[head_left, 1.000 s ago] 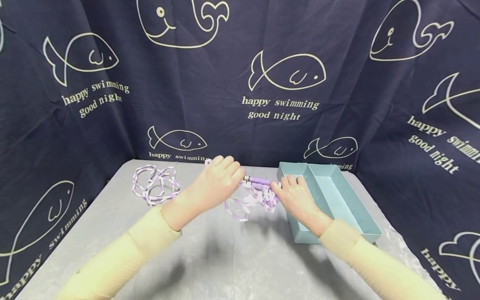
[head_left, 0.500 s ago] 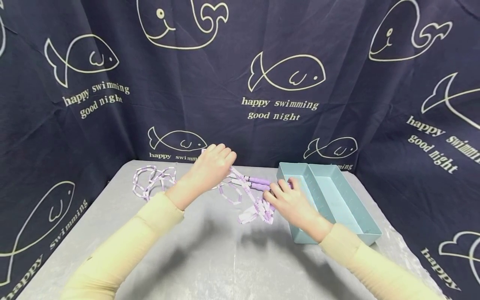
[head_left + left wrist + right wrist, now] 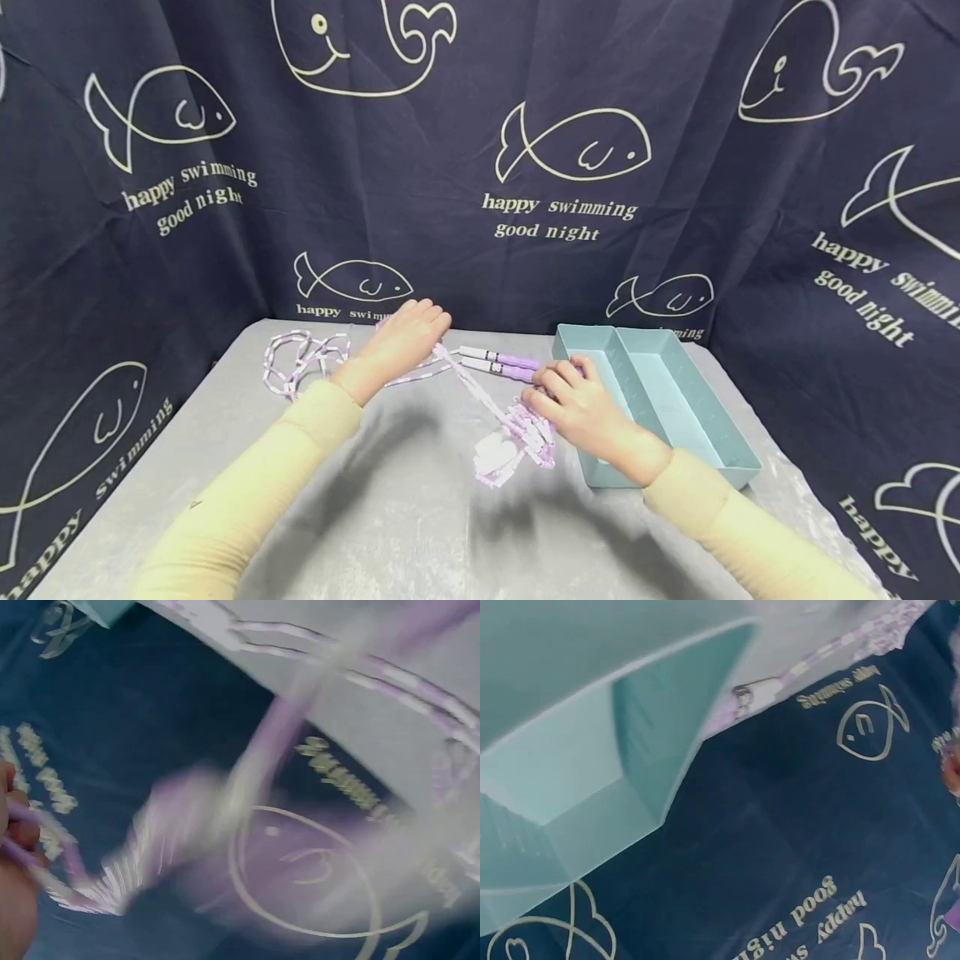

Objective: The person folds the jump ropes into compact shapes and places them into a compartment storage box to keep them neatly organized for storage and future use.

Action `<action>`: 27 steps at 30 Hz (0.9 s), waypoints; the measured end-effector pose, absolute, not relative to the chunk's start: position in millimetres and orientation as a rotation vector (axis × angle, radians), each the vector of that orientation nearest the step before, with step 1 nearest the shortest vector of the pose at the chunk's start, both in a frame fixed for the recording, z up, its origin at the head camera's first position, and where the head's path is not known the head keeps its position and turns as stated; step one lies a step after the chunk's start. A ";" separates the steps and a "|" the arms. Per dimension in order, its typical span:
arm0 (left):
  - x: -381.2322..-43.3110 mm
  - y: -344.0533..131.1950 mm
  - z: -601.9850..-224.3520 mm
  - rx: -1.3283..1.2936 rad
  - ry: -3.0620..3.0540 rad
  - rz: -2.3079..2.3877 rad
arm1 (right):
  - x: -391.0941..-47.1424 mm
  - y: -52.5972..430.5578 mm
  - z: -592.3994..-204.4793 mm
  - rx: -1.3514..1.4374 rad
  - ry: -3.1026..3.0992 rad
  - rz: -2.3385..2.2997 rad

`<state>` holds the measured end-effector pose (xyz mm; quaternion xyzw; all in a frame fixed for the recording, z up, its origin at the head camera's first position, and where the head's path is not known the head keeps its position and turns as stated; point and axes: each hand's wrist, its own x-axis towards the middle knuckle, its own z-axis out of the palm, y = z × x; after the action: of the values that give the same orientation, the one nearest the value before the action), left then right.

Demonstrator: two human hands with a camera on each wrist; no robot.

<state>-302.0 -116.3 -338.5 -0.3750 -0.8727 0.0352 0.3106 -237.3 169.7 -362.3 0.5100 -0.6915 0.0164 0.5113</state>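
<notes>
My left hand (image 3: 400, 343) holds beaded purple-and-white jump rope strands. They slant down right to a bunched part of the jump rope (image 3: 528, 429), off the tabletop. In the left wrist view, fingers (image 3: 15, 840) at the left edge pinch two strands; nearer beads are blurred. My right hand (image 3: 581, 408) is curled over the purple ends of two jump rope handles (image 3: 517, 367), beside the box; its fingertips partly hide what it grips. From the handles' white ends, beaded cords run left behind my left hand. In the right wrist view, one handle (image 3: 742, 703) shows past the box corner.
A pale blue-green box (image 3: 633, 392) with two compartments stands on the right, close to my right hand. Beaded rope loops (image 3: 300, 354) lie at the table's back left. A dark curtain (image 3: 450, 167) printed with fish and words hangs behind the grey table (image 3: 420, 533).
My left hand has moved up and left from the handles, drawing strands out. The bunched rope has dropped a little lower. My right hand's fingers have loosened slightly, otherwise nearly still.
</notes>
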 end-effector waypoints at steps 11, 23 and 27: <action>-309.9 -127.4 -370.1 -1.008 -2.390 0.096 | -233.6 168.4 -334.4 1.053 -1.779 0.300; -291.2 -95.1 -392.0 -1.075 -2.371 0.166 | -229.2 162.9 -325.2 0.852 -2.016 0.549; -284.1 -88.8 -398.3 -1.041 -2.357 0.183 | -233.6 163.2 -319.7 0.745 -2.089 0.499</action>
<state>-284.1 -88.8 -398.3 -0.3875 -0.8770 0.0683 0.2756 -233.6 163.2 -319.7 0.2972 -0.8337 0.1993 0.4207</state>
